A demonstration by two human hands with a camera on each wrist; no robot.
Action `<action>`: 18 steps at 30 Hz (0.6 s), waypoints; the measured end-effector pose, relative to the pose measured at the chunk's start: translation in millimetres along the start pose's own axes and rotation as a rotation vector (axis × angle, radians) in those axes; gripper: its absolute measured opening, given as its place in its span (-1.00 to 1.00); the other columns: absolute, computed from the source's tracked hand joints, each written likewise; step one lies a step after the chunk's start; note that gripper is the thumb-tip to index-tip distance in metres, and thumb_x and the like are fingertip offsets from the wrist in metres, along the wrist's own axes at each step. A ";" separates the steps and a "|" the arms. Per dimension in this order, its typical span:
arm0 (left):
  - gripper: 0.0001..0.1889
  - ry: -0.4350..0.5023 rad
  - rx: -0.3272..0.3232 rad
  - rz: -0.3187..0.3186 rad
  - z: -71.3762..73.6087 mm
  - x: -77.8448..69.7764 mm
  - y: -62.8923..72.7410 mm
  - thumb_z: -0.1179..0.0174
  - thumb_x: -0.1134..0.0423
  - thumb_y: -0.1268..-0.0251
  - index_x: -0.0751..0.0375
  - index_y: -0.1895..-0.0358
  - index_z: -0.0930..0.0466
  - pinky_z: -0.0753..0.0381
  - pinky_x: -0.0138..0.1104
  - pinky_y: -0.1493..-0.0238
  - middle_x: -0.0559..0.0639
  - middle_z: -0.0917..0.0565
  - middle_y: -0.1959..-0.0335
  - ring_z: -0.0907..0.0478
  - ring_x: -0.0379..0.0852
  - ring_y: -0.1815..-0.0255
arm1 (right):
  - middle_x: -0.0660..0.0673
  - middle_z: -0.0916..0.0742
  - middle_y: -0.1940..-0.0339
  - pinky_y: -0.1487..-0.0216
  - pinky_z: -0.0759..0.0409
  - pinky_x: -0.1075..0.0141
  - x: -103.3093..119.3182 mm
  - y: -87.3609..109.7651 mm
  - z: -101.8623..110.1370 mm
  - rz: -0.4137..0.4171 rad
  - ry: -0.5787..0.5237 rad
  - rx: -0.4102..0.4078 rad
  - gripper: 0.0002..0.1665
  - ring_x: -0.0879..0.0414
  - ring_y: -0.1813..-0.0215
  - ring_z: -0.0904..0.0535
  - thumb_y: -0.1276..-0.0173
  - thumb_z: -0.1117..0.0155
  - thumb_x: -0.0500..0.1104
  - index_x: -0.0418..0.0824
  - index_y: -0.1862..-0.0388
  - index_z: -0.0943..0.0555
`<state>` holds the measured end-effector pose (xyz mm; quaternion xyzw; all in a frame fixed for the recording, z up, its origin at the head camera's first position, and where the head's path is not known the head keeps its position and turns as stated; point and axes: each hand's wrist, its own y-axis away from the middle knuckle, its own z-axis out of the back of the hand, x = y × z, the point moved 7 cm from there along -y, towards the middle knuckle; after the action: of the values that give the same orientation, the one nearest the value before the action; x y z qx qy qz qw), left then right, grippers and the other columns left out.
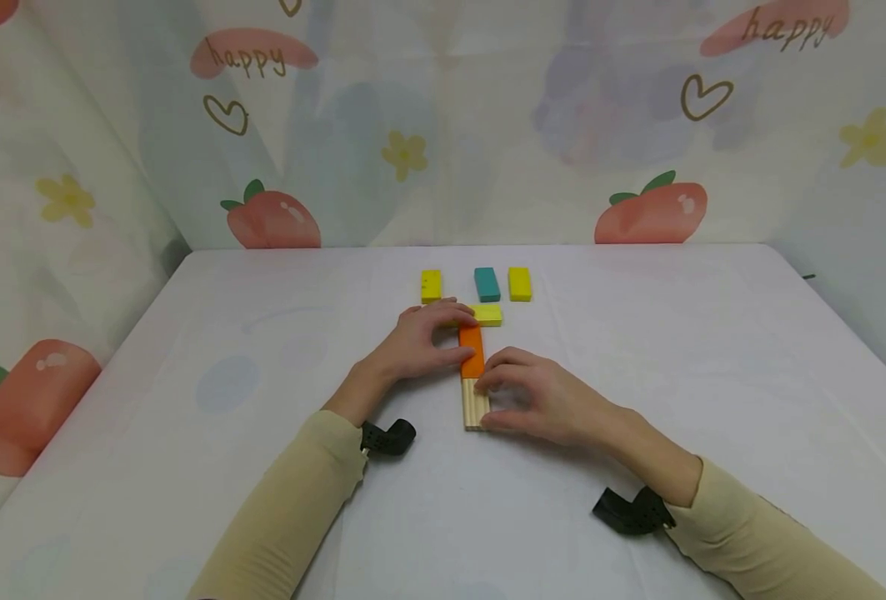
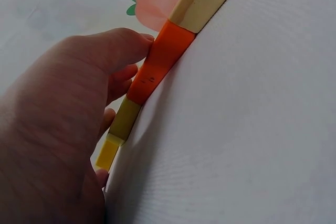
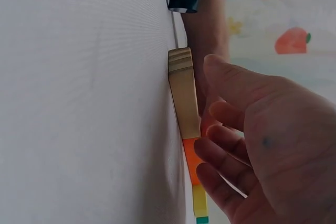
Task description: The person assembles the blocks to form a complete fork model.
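An orange block (image 1: 474, 342) and a pale wooden block (image 1: 473, 404) lie end to end on the white-covered table. Crosswise at the orange block's far end is a yellow block (image 1: 490, 315), partly covered by my left hand (image 1: 423, 337). That hand arches loosely, thumb at the orange block and index fingertip near where orange meets yellow. In the left wrist view its thumb reaches the orange block's (image 2: 160, 59) edge. My right hand (image 1: 543, 396) sits along the pale block's right side, fingers loosely bent. Its thumb (image 3: 231, 77) stands apart from the pale block (image 3: 184, 95) in the right wrist view.
Beyond the crosswise block are a yellow block (image 1: 431, 286) on the left, a teal block (image 1: 487, 284) and another yellow block (image 1: 520, 283). A printed curtain (image 1: 473, 125) hangs behind the table (image 1: 675, 333). Black wrist cameras are strapped by both sleeves.
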<state>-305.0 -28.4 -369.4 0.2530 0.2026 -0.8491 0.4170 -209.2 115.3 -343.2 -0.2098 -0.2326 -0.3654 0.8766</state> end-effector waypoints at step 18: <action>-0.57 0.010 -0.009 0.011 -1.7 0.8 0.5 -0.34 0.03 -0.34 -0.01 -0.24 -0.65 0.02 0.09 -0.59 -0.10 -0.57 -0.36 -0.19 -0.08 -0.60 | -0.04 -0.69 -0.06 -0.09 -0.67 0.00 -12.8 0.2 34.5 -0.030 -0.015 -0.268 -0.62 -0.01 -0.04 -0.66 -0.26 -0.53 -0.25 -0.22 -0.06 -0.70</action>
<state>-304.6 -28.2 -371.3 0.2565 0.2070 -0.8448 0.4215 -225.8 141.0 -322.7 -0.3244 -0.1913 -0.4044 0.8334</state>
